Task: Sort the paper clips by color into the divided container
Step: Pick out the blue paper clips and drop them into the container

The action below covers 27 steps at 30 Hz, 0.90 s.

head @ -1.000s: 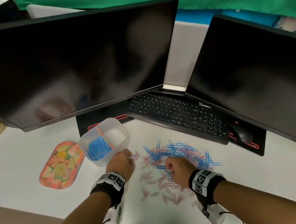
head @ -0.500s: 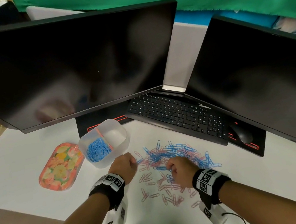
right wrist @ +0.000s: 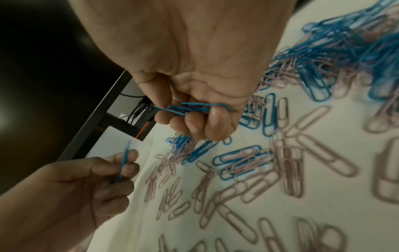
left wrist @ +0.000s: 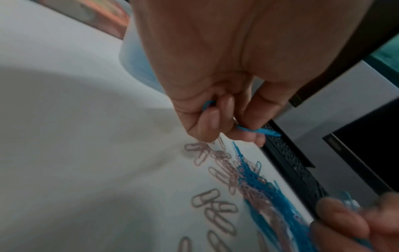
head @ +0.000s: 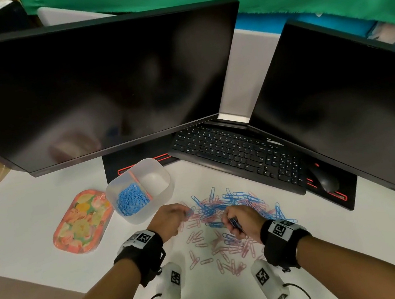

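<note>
A heap of blue paper clips (head: 227,202) mixed with pink ones lies on the white desk, with loose pink paper clips (head: 222,250) spread nearer me. The translucent divided container (head: 159,201) stands to the left; its left compartment holds blue clips (head: 131,201), its right compartment looks bare. My left hand (head: 170,220) pinches a blue clip (left wrist: 259,131) at the heap's left edge. My right hand (head: 240,221) is curled round a small bunch of blue clips (right wrist: 194,107) just above the desk.
A fruit-patterned tray (head: 80,222) lies left of the container. A black keyboard (head: 238,154) and mouse (head: 324,179) sit behind the heap, under two dark monitors (head: 95,87). The desk's front edge runs close below my wrists.
My left hand has moved right from beside the container to the heap's edge and now pinches a blue clip. My right hand has lifted slightly with blue clips in it.
</note>
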Available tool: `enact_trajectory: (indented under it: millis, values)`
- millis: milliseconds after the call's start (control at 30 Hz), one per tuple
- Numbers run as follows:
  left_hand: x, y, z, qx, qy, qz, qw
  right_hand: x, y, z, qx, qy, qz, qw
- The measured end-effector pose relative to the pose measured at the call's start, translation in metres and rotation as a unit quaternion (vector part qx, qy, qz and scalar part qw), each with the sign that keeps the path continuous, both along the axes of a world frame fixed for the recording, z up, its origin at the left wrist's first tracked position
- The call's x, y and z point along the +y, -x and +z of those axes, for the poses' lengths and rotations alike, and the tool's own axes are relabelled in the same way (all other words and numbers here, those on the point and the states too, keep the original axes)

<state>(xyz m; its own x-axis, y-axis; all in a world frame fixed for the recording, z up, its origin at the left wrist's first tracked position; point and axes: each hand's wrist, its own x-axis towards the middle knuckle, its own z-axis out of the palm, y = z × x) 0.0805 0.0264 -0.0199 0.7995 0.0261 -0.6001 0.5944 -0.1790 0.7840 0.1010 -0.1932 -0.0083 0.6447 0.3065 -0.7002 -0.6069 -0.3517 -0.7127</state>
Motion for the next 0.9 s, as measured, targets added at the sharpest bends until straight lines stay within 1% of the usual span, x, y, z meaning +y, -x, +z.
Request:
enact_trajectory:
  millis: [67,133,200,267,367,433,500,533,567,600,633,700,767,833,900]
  values:
    - [-0.002,-0.002,0.004,0.042,0.099,0.06,0.992,0.0,0.001,0.0,0.025,-0.03,-0.026,0.999]
    - [-0.004,-0.002,0.004,0.064,0.172,0.094,0.979,0.0,0.0,0.0,0.05,-0.041,-0.038,0.997]
    - [-0.005,-0.002,0.006,0.088,0.204,0.107,0.969,-0.002,0.0,0.002,0.061,-0.036,-0.043,0.997]
    - [-0.007,-0.004,0.005,0.107,0.211,0.099,0.967,-0.004,0.001,0.003,0.052,-0.011,-0.036,0.998]
    - [-0.011,-0.006,0.002,0.126,0.181,0.1,0.97,-0.009,0.001,0.003,0.048,0.035,-0.029,0.998]
    - [-0.014,-0.005,-0.001,0.122,0.148,0.095,0.977,-0.01,0.0,0.001,0.048,0.065,-0.02,0.997]
    - [-0.018,-0.004,-0.001,0.108,0.105,0.062,0.987,-0.01,0.001,0.0,0.016,0.105,0.024,0.994]
    - [-0.02,-0.004,-0.002,0.101,0.082,0.036,0.991,-0.011,0.002,-0.001,-0.028,0.14,0.069,0.987]
    - [-0.023,-0.004,-0.001,0.092,0.058,0.007,0.994,-0.011,0.004,-0.002,-0.087,0.179,0.121,0.972]
    - [-0.026,-0.003,-0.001,0.079,0.026,-0.026,0.996,-0.01,0.008,-0.004,-0.149,0.214,0.168,0.951]
    - [-0.029,-0.003,-0.002,0.06,-0.011,-0.058,0.996,-0.01,0.012,-0.005,-0.195,0.235,0.199,0.931]
    - [-0.034,-0.003,-0.004,0.014,-0.078,-0.106,0.991,-0.009,0.018,-0.007,-0.249,0.262,0.24,0.901]
    - [-0.036,-0.002,-0.008,-0.01,-0.103,-0.117,0.988,-0.006,0.023,-0.01,-0.288,0.285,0.282,0.87]
    - [-0.034,-0.002,-0.01,-0.017,-0.109,-0.11,0.988,-0.004,0.024,-0.014,-0.302,0.292,0.286,0.861]
    - [-0.03,-0.002,-0.011,-0.02,-0.115,-0.103,0.988,-0.002,0.024,-0.015,-0.291,0.292,0.278,0.868]
